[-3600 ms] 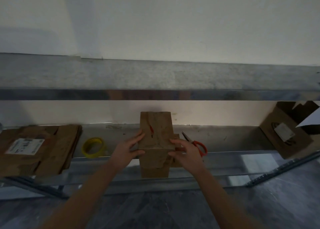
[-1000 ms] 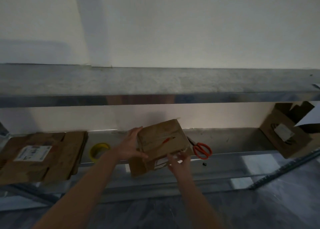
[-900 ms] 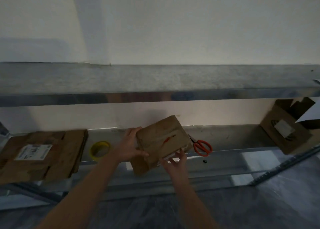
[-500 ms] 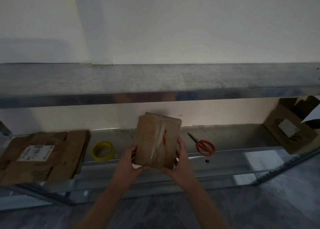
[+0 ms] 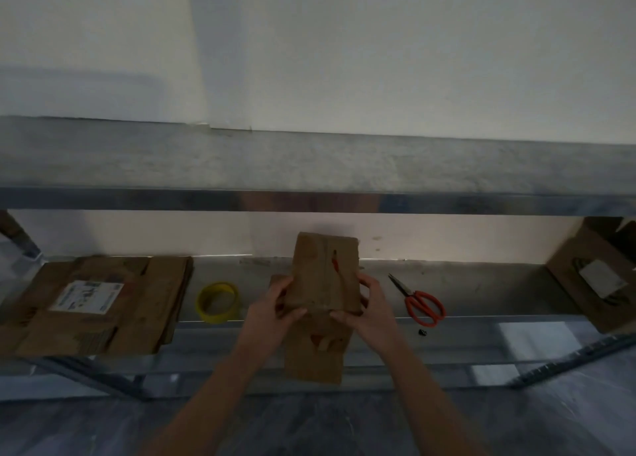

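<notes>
Gripping a small cardboard box point(image 5: 323, 276) from both sides, the left hand point(image 5: 272, 312) and right hand point(image 5: 366, 312) clamp on its lower half at the lower centre of the frame, thumbs on its near face. The box tilts above the front edge of the lower metal shelf point(image 5: 481, 290), and a loose flap point(image 5: 315, 359) hangs below the hands. On that shelf a yellow tape roll point(image 5: 217, 302) lies left of the box, beyond it a stack of flattened cardboard point(image 5: 99, 304). Red-handled scissors point(image 5: 421, 304) lie to the right.
</notes>
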Action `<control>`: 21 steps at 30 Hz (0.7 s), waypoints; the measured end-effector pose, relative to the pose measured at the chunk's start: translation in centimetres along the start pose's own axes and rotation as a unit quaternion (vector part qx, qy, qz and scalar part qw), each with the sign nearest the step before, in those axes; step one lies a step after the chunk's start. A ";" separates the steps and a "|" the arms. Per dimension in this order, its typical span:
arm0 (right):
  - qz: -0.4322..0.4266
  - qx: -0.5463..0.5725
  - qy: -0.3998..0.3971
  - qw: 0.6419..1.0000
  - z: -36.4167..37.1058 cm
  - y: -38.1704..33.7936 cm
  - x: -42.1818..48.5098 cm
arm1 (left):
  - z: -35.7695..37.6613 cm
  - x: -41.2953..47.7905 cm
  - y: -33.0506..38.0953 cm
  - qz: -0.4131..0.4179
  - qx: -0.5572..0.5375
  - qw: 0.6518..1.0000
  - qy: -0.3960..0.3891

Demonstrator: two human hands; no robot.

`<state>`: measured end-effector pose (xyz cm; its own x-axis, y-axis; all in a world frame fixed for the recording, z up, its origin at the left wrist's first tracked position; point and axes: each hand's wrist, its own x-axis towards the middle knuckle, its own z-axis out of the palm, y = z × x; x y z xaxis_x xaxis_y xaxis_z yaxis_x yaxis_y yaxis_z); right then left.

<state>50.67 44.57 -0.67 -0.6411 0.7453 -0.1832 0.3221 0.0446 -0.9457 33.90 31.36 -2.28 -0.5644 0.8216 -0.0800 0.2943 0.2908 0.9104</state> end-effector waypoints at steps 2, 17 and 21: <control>-0.008 -0.015 0.013 1.000 -0.2 -0.5 1.1 | -0.4 1.4 0.6 -0.003 0.005 1.000 0.000; -0.084 -0.044 0.019 0.995 -0.7 1.2 3.3 | 1.0 3.0 -0.4 0.040 0.110 0.991 0.065; -0.077 -0.030 0.018 0.996 0.2 0.8 4.8 | 0.0 5.0 -0.5 0.022 0.083 0.995 0.060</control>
<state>47.75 48.07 -2.39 -0.6606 0.7503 -0.0267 0.2633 0.1982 -0.9441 30.86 35.33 -3.15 -0.6331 0.7739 0.0169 0.4385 0.3405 0.8317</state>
